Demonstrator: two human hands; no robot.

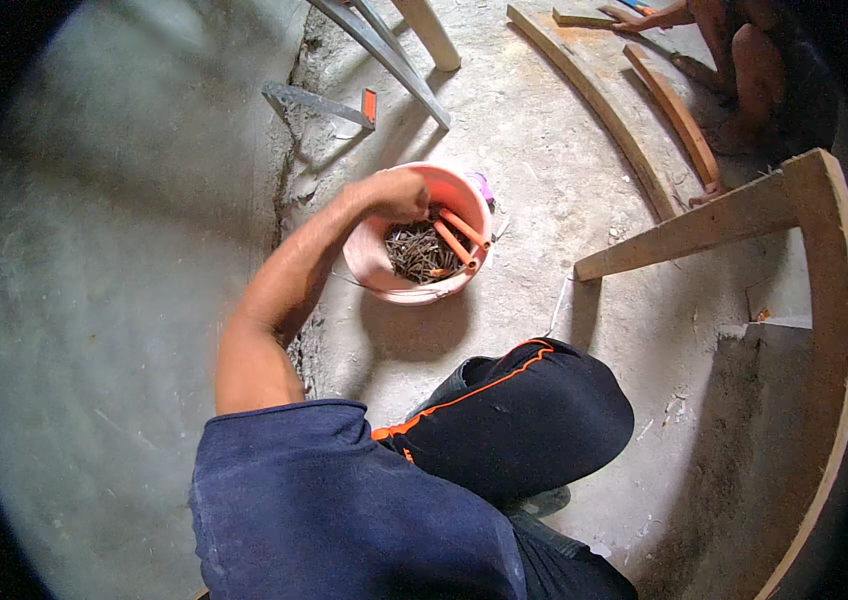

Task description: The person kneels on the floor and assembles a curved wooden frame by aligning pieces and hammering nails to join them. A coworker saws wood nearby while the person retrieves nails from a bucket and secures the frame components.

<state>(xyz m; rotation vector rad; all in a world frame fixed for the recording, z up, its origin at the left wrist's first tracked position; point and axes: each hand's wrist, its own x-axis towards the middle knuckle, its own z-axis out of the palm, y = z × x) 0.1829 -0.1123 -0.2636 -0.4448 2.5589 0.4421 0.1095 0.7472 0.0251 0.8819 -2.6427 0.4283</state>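
A pink plastic bucket [422, 293] stands on the concrete floor, partly filled with loose brown nails [416, 252]. My left hand [400, 194] reaches in over its far left rim, fingers curled closed. What they grip, if anything, is hidden. Right beside those fingers, a tool with two orange tubular handles [456, 245] rests on the nails, the handle ends toward the bucket's right wall. The head of that tool is mostly out of sight. My right hand is outside the picture.
A metal square with an orange end [368, 108] and metal legs [389, 60] are at upper left. Wooden beams [594, 105] lie upper right, where another person's hand [644, 20] works. A wooden frame [829, 260] rises at right; a wall [124, 300] borders the left.
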